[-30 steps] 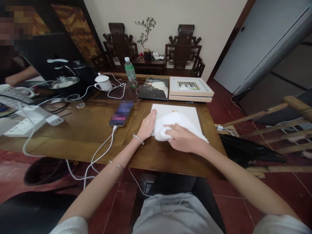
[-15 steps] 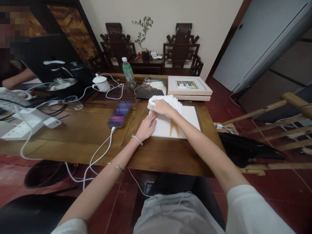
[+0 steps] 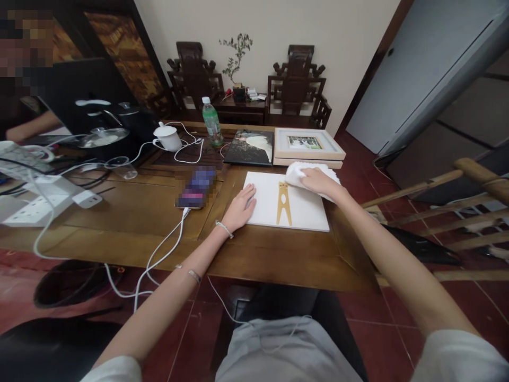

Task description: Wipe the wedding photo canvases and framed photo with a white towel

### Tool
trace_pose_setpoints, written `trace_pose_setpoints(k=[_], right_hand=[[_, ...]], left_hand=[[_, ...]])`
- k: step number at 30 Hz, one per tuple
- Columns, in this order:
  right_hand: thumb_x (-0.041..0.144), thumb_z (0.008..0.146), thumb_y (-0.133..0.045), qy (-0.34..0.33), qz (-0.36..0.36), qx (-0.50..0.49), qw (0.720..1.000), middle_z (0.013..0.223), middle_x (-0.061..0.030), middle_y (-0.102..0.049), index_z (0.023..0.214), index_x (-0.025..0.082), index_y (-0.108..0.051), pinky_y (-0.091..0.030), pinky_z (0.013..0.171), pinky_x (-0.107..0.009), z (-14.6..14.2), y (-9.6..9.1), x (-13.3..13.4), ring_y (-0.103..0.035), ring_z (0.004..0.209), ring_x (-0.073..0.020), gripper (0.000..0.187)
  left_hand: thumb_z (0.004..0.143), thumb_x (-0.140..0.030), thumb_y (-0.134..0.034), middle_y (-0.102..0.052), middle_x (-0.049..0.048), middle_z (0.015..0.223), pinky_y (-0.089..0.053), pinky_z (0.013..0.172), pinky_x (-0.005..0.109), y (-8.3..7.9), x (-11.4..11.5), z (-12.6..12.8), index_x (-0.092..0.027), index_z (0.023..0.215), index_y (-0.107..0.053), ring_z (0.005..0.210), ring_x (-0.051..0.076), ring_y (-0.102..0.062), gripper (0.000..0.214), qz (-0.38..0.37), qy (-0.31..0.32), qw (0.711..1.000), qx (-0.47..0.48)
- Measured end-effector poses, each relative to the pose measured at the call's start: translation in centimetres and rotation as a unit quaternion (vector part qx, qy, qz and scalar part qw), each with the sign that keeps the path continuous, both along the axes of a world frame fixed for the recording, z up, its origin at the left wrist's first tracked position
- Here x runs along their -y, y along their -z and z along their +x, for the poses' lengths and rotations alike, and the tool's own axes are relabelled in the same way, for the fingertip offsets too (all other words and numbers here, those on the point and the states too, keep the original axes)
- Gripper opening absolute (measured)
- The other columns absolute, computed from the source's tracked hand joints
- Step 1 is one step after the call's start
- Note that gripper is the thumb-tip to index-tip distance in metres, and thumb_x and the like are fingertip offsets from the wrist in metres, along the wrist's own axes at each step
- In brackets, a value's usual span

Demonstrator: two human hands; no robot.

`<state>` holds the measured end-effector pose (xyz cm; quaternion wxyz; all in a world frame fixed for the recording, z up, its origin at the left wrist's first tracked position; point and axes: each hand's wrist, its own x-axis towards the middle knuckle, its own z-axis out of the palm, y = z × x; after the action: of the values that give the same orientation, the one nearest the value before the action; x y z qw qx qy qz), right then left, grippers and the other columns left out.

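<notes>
A white square board point(image 3: 306, 212) with a gold clothespin-shaped mark point(image 3: 283, 203) lies on the wooden table point(image 3: 131, 212). My left hand point(image 3: 239, 208) rests flat on the board's left edge, fingers stretched out. My right hand point(image 3: 318, 180) presses a bunched white cloth point(image 3: 296, 173) onto the board's far right corner, fingers curled over it.
Behind the board lie a stacked picture frame point(image 3: 308, 145) and a dark photo print point(image 3: 250, 147). A phone point(image 3: 196, 187) on a white cable, a white teapot point(image 3: 168, 137), a green bottle point(image 3: 211, 121) and power strips point(image 3: 37, 204) sit to the left. Another person's arm point(image 3: 24, 127) shows far left.
My right hand carried the cloth from the board's near edge to its far left, then across to its far right corner, uncovering the gold mark. The left hand stayed put.
</notes>
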<state>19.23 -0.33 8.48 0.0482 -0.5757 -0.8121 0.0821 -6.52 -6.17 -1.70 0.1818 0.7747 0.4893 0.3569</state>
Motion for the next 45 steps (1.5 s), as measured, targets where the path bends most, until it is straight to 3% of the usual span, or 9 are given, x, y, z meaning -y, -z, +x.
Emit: trace_pose_setpoints(k=[4, 9, 12, 15, 20, 26, 33, 39, 45], right_hand=[[0.013, 0.080, -0.039, -0.024, 0.004, 0.013, 1.000, 0.107, -0.0178, -0.068, 0.095, 0.013, -0.065, -0.044, 0.089, -0.039, 2.6, 0.9, 5.2, -0.060, 0.101, -0.0307, 0.030], [0.012, 0.079, -0.042, -0.111, 0.001, -0.012, 0.994, 0.136, -0.0147, -0.055, 0.091, 0.018, -0.064, -0.034, 0.107, -0.044, 3.5, 1.2, 13.8, -0.047, 0.127, -0.0281, 0.025], [0.014, 0.080, -0.043, -0.130, -0.028, -0.009, 0.991, 0.135, -0.0139, -0.056, 0.087, 0.019, -0.064, -0.034, 0.106, -0.043, 3.7, 0.9, 15.9, -0.046, 0.129, -0.0274, 0.023], [0.014, 0.081, -0.041, -0.105, -0.029, -0.014, 0.994, 0.131, -0.0145, -0.058, 0.090, 0.018, -0.063, -0.038, 0.101, -0.041, 3.6, 0.8, 14.3, -0.051, 0.120, -0.0281, 0.024], [0.013, 0.078, -0.041, -0.063, -0.009, -0.006, 0.998, 0.094, -0.0142, -0.066, 0.084, 0.017, -0.060, -0.042, 0.085, -0.037, 2.7, 0.8, 6.7, -0.058, 0.095, -0.0291, 0.020], [0.013, 0.077, -0.041, -0.049, 0.014, -0.055, 0.997, 0.093, -0.0147, -0.066, 0.081, 0.017, -0.058, -0.040, 0.076, -0.034, 2.1, 0.8, 0.7, -0.058, 0.090, -0.0285, 0.018], [0.013, 0.077, -0.043, -0.066, 0.008, -0.015, 0.998, 0.088, -0.0131, -0.066, 0.079, 0.017, -0.060, -0.041, 0.079, -0.035, 2.6, 1.0, 6.8, -0.059, 0.088, -0.0276, 0.017], [0.014, 0.080, -0.043, -0.149, -0.021, -0.023, 0.988, 0.131, -0.0130, -0.059, 0.086, 0.018, -0.064, -0.038, 0.098, -0.041, 3.8, 0.3, 15.1, -0.053, 0.116, -0.0294, 0.022], [0.014, 0.080, -0.042, -0.122, -0.031, -0.001, 0.992, 0.109, -0.0150, -0.067, 0.089, 0.016, -0.064, -0.042, 0.091, -0.039, 3.0, 0.1, 12.3, -0.058, 0.103, -0.0289, 0.024]], left_hand=[[0.092, -0.031, -0.041, -0.049, 0.0152, 0.144, -0.026, 0.118, 0.044, -0.1, 0.1, 0.0, -0.009, 0.130, -0.057, 0.139, 0.026, -0.038, 0.047, -0.002, -0.003, 1.000, -0.003], [0.092, -0.031, -0.040, -0.049, 0.0162, 0.144, -0.027, 0.118, 0.044, -0.2, 0.1, 0.0, -0.007, 0.129, -0.057, 0.139, 0.026, -0.039, 0.048, -0.001, -0.006, 1.000, -0.010], [0.091, -0.029, -0.041, -0.049, 0.0169, 0.143, -0.028, 0.118, 0.045, -0.2, 0.1, 0.0, -0.007, 0.128, -0.057, 0.139, 0.027, -0.039, 0.046, -0.001, -0.004, 1.000, -0.007], [0.092, -0.030, -0.041, -0.049, 0.0171, 0.143, -0.027, 0.118, 0.045, -0.1, 0.1, 0.0, -0.006, 0.129, -0.057, 0.139, 0.028, -0.039, 0.047, 0.001, -0.003, 1.000, -0.012], [0.092, -0.031, -0.040, -0.048, 0.0143, 0.145, -0.027, 0.118, 0.046, 0.1, 0.0, -0.2, -0.010, 0.130, -0.056, 0.139, 0.027, -0.038, 0.046, -0.001, -0.005, 1.000, -0.011], [0.092, -0.031, -0.041, -0.049, 0.0139, 0.145, -0.027, 0.118, 0.044, 0.1, 0.0, -0.3, -0.010, 0.130, -0.056, 0.139, 0.025, -0.039, 0.046, 0.003, -0.007, 1.000, -0.013], [0.092, -0.031, -0.042, -0.050, 0.0135, 0.144, -0.028, 0.117, 0.045, 0.3, 0.0, -0.3, -0.011, 0.129, -0.057, 0.138, 0.025, -0.040, 0.045, 0.012, -0.005, 1.000, -0.010], [0.092, -0.030, -0.041, -0.050, 0.0157, 0.143, -0.029, 0.117, 0.045, 0.2, -0.1, -0.1, -0.008, 0.128, -0.058, 0.138, 0.027, -0.041, 0.045, 0.018, -0.003, 1.000, -0.016], [0.092, -0.029, -0.041, -0.050, 0.0184, 0.142, -0.029, 0.117, 0.045, 0.1, 0.0, -0.1, -0.005, 0.128, -0.057, 0.138, 0.027, -0.041, 0.046, 0.016, -0.007, 1.000, -0.022]])
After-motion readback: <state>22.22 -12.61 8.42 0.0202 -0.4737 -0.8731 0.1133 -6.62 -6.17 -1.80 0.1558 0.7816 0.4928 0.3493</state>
